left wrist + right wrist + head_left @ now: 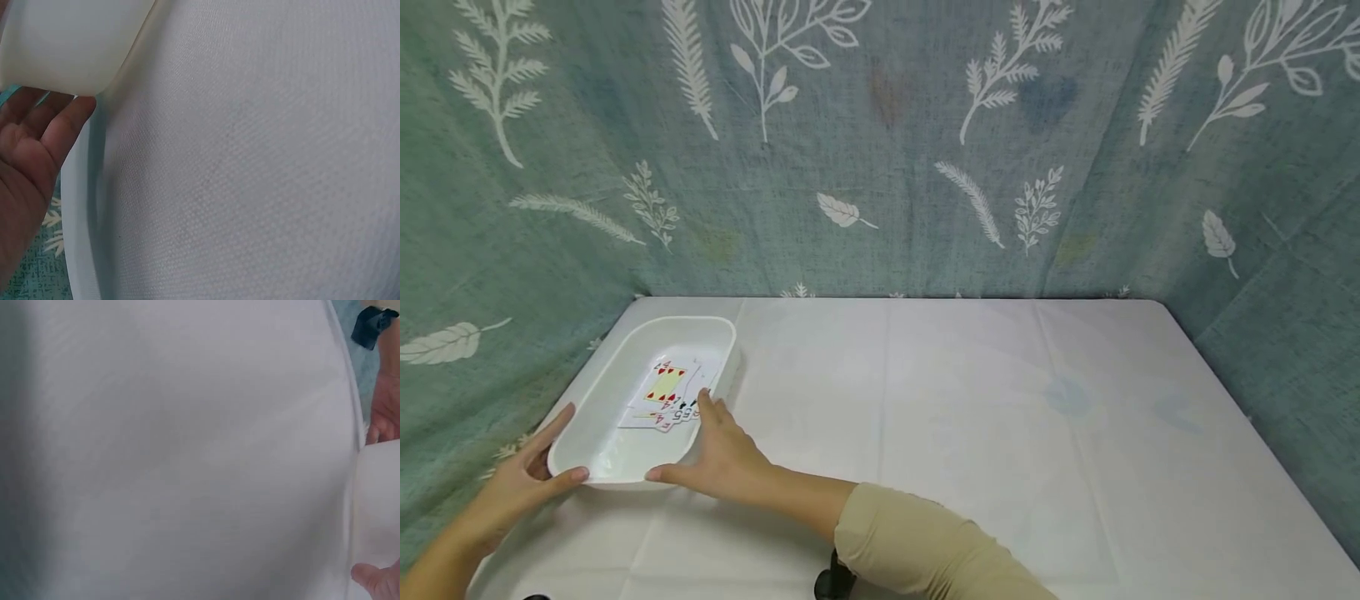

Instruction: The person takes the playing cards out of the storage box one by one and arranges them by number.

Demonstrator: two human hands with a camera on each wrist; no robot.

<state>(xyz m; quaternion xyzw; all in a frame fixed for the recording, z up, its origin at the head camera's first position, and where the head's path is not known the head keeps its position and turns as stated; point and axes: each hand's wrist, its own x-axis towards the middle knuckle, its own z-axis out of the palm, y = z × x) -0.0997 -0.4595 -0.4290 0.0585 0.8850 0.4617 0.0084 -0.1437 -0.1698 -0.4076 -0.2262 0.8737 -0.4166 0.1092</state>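
A white tray point(715, 333) was seen at the far-left part of the worktop point(970, 417), close to the leaf-print cloth backdrop point(880, 142). Playing cards point(664, 396) lay face up inside the tray, loosely overlapped, approx. mid-tray toward its right wall.

The tray was held at its near end by both hands. The left hand point(523, 483) was placed at the tray's near-left corner, fingers fairly straight along the outer wall, thumb point(571, 476) set against the near rim; in the left wrist view the thumb tip point(78, 111) was seen touching the tray's underside edge point(69, 50). The right hand point(722, 458) was spread wide at the tray's near-right corner: thumb along the near rim, fingers reaching up the right wall and over it, fingertips next to the cards. Whether the cards were touched could not be told. A beige sleeve point(925, 550) covered the right forearm, nearer than the tray.

In the right wrist view only a thumb tip point(375, 581) beside the tray wall point(378, 506) was shown, plus the other hand point(384, 412) beyond
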